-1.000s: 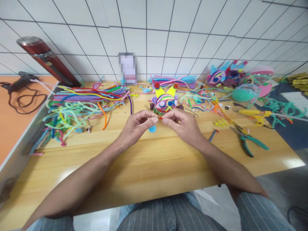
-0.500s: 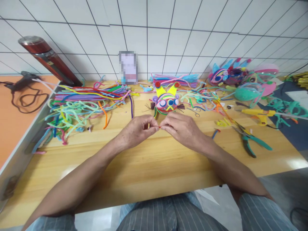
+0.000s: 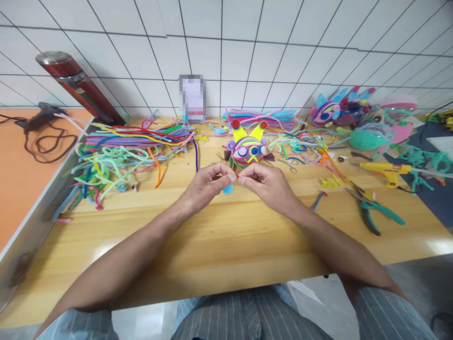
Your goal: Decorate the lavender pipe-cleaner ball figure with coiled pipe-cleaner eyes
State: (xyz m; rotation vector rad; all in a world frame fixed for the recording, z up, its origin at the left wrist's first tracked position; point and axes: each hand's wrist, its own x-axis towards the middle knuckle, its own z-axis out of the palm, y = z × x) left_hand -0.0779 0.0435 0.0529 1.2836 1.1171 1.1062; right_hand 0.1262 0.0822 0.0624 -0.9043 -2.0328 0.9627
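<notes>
My left hand (image 3: 214,183) and my right hand (image 3: 264,185) meet at the middle of the table, fingertips pinched together. Between them shows a tiny red piece (image 3: 237,177), possibly pipe cleaner; most of it is hidden by the fingers. Just below the left fingers lies a light blue disc (image 3: 227,189). Right behind my hands sits a colourful mask-like figure (image 3: 247,150) with round blue eyes, yellow horns tipped with red, and dark bristly tufts at its sides.
Bundled pipe cleaners (image 3: 138,137) and a pale green tangle (image 3: 109,165) lie left. A red thermos (image 3: 79,87) and a phone (image 3: 193,99) stand near the wall. To the right are pliers (image 3: 380,212), a yellow glue gun (image 3: 387,172), small scissors (image 3: 288,164) and finished figures (image 3: 327,112).
Both hands have moved slightly up, still pinching the red piece. The light blue disc now shows below the left fingers. The whole view has shifted a little.
</notes>
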